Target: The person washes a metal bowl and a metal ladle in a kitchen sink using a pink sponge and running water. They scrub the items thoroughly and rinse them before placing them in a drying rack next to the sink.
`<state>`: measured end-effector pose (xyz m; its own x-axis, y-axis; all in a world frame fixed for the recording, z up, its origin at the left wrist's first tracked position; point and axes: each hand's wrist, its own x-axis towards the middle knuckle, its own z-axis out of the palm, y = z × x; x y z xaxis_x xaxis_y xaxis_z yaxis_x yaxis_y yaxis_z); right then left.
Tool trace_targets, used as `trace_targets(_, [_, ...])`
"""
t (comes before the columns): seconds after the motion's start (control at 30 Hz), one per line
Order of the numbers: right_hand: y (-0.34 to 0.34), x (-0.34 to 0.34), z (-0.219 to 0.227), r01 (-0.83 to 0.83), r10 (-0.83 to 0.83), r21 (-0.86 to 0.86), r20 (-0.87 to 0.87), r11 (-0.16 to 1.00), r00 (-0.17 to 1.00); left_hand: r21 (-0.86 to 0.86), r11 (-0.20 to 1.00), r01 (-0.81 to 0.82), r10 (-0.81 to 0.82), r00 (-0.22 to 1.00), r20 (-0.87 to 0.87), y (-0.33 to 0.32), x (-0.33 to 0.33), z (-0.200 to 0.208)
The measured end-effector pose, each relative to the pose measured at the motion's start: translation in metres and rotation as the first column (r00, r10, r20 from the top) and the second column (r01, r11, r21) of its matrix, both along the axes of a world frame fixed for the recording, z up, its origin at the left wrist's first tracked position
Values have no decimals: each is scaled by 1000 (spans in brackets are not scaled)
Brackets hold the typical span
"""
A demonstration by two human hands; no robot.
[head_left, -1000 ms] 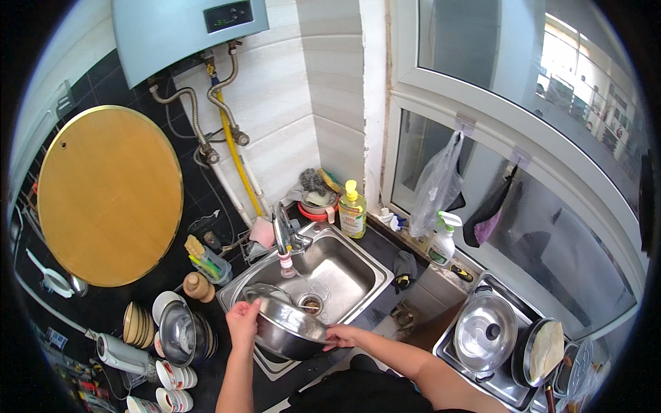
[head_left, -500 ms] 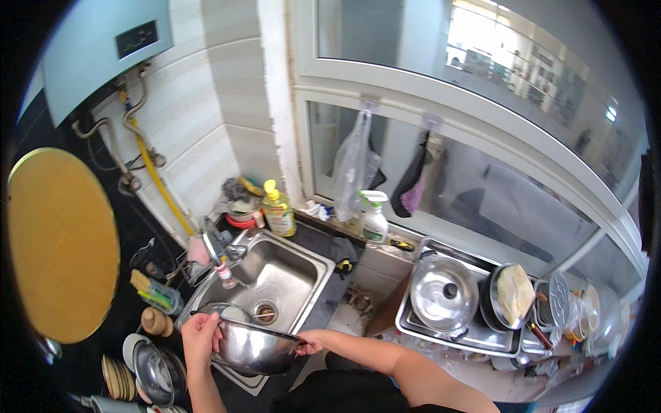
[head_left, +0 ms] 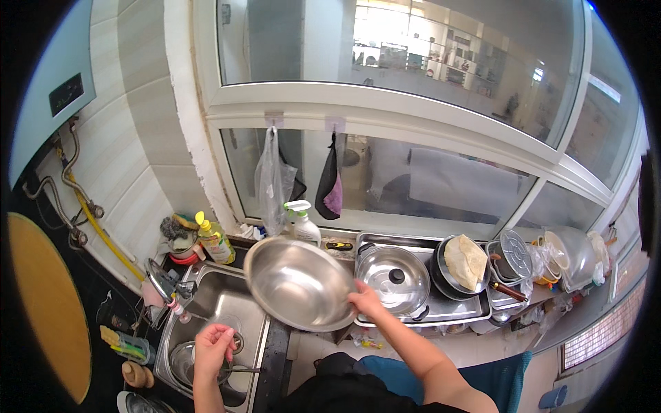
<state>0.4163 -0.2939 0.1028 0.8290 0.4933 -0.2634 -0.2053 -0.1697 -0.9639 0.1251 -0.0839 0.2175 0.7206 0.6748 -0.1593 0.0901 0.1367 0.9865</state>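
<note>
Steel bowl (head_left: 301,283) tilts, right fingers (head_left: 359,301) gripping it, left fingers (head_left: 222,335) curled; sink (head_left: 237,301) holds dishes (head_left: 182,363).

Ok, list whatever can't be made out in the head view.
Head view:
Metal basin: its underside, turned away.
Right hand: part of its grip, behind the basin.
Round metalware in the sink: part of it, behind the left hand.
Wooden board: its left side, cut off by the picture's dark rim.
Shelves beyond the window: contents, too small and hazy.
</note>
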Motion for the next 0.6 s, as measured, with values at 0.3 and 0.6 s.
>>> trace_targets(0.3, [-133,100,-16,688,-698,142,256,712,669,120,980,-158,166,984,-60,39,8,-60])
trace_targets(0.6, [-158,112,-13,887,-884,74,146,457,443,242,953,-180,210,972,-105,58,16,-86])
